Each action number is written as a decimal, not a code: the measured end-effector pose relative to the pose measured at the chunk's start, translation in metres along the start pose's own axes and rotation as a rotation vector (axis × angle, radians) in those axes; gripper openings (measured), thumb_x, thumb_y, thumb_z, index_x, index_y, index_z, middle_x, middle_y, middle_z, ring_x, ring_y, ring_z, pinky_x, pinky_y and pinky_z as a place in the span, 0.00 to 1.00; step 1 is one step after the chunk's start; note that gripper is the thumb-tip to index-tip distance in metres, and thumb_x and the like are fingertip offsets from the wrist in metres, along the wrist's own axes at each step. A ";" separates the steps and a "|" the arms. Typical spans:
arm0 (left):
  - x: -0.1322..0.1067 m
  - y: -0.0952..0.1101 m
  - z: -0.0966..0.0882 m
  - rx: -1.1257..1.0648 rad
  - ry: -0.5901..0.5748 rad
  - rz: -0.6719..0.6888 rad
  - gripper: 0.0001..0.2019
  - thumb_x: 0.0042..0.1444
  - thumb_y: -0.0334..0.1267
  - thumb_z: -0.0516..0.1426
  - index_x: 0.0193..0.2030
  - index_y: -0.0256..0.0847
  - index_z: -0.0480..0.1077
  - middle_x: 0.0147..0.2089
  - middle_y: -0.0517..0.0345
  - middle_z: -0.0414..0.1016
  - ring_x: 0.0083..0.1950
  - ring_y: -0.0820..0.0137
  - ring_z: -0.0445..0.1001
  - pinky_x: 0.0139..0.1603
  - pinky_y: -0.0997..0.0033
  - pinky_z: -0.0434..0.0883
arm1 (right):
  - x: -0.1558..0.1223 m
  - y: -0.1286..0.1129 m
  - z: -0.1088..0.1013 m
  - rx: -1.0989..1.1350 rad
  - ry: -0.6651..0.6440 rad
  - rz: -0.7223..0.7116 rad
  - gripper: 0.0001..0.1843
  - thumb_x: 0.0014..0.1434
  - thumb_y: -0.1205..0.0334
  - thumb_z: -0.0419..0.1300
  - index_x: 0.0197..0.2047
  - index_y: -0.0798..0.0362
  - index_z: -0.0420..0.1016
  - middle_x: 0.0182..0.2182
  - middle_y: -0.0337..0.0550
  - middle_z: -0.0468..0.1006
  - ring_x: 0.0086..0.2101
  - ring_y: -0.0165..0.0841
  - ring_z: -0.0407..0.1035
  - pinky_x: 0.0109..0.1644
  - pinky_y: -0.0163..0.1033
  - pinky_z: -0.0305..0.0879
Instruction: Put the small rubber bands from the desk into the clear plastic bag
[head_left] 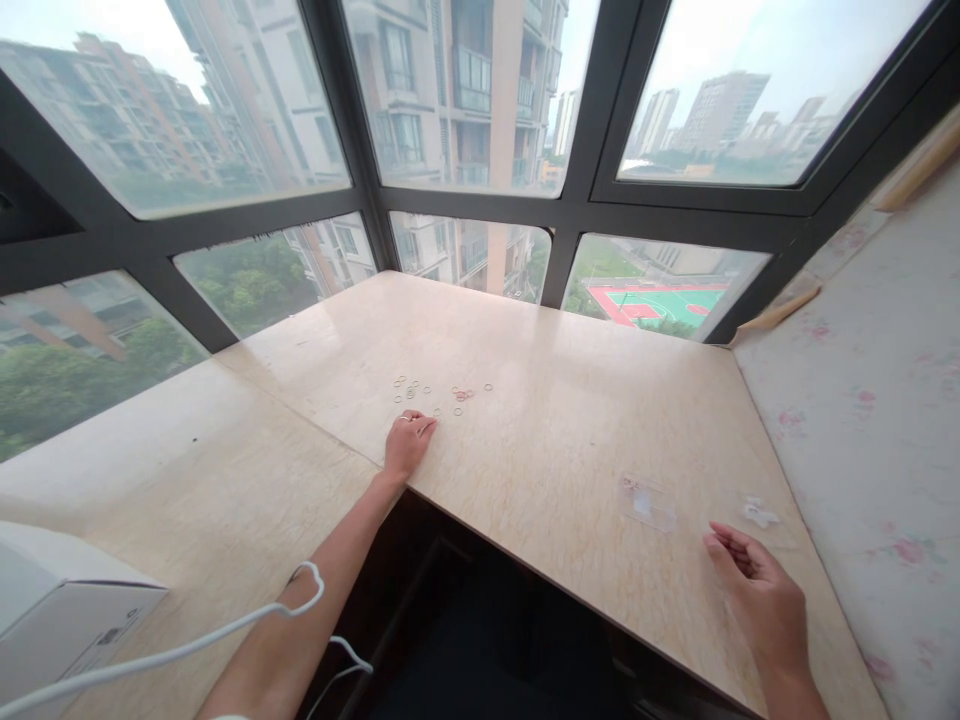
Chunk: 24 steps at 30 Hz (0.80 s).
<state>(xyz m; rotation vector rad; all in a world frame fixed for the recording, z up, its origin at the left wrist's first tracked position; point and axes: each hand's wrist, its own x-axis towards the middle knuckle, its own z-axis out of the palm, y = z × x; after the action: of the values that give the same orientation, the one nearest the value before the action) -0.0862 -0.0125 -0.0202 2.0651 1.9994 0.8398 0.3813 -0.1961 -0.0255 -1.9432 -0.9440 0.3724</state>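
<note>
My left hand rests palm down on the pale marble tabletop, fingers together and stretched forward, right beside several small metal rings scattered on the surface. A little pinkish cluster lies among the rings. My right hand hovers near the table's front right edge, fingers loosely curled and apart, holding nothing. Just beyond it lie a clear plastic packet and a small white piece.
Large dark-framed windows surround the table on the far sides. A white box sits at the lower left, with a white cable running across my left forearm. A floral-patterned wall stands on the right.
</note>
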 end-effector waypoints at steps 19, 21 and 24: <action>0.010 0.000 -0.004 -0.053 -0.108 -0.042 0.08 0.57 0.38 0.56 0.39 0.45 0.78 0.45 0.56 0.72 0.36 0.69 0.71 0.39 0.69 0.66 | 0.000 0.005 0.002 -0.018 -0.038 -0.034 0.29 0.46 0.41 0.60 0.43 0.57 0.78 0.34 0.49 0.79 0.31 0.40 0.71 0.39 0.43 0.68; 0.017 -0.001 -0.006 -0.053 -0.145 -0.033 0.07 0.56 0.37 0.57 0.37 0.45 0.78 0.43 0.56 0.73 0.37 0.69 0.71 0.38 0.69 0.66 | 0.000 0.004 0.002 -0.031 -0.036 -0.051 0.28 0.47 0.42 0.60 0.42 0.56 0.78 0.33 0.48 0.79 0.31 0.39 0.71 0.38 0.43 0.68; 0.024 -0.001 -0.008 -0.054 -0.179 -0.006 0.06 0.55 0.35 0.57 0.33 0.44 0.77 0.40 0.56 0.73 0.38 0.67 0.71 0.40 0.69 0.66 | 0.000 0.003 0.002 -0.046 -0.027 -0.071 0.27 0.47 0.42 0.59 0.41 0.56 0.79 0.31 0.48 0.79 0.30 0.39 0.71 0.37 0.42 0.68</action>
<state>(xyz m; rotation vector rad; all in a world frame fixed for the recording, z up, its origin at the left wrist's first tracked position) -0.0922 0.0082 -0.0074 2.0250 1.8680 0.6737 0.3819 -0.1956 -0.0286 -1.9444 -1.0449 0.3393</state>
